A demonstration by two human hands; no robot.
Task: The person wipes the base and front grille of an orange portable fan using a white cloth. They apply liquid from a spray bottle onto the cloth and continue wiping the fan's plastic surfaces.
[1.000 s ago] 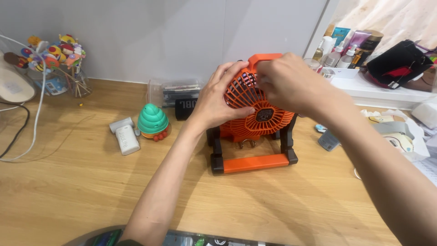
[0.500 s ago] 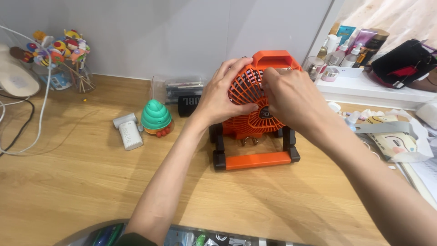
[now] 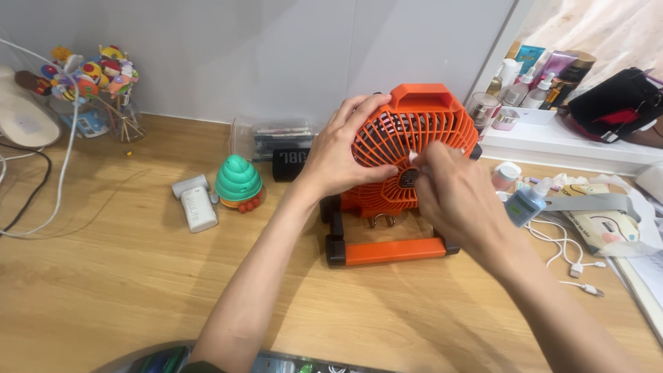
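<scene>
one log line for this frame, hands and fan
left hand: gripping grille edge of orange plastic fan | right hand: pressing small white piece to grille | fan: upright on wooden table

fan: grille partly behind both hands | white scrap: too small to identify

The light wooden bench runs up to a pale wall and carries an orange fan on a black-and-orange stand at its middle. To the left of the fan lie a small black speaker, a teal beehive-shaped toy, a little white device, a clear box and a glass jar of colourful picks. On the right sit a blue-grey dropper bottle, white cables and a printed pouch, while a white cord loops over the far left.
</scene>
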